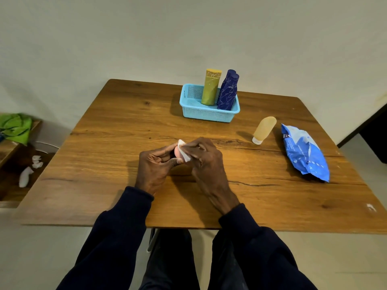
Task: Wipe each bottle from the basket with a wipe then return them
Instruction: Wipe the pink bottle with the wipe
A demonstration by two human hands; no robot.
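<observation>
Gripping a smooth pink bottle (177,153), left hand (154,164) meets right hand (206,162) pinching a white wipe (184,154); blue pack (304,151) lettering unreadable.

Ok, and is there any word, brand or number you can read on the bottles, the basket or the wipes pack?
Nothing reads clearly.
Wipes pack: white print, too blurred to read.
Yellow bottle: pale marks near its top, not legible.
Dark blue bottles: wavy pale lines only, no text.
Tan bottle: no print visible.
Basket: none.
Pink bottle: mostly hidden by left hand, right hand and wipe; nothing readable.
</observation>
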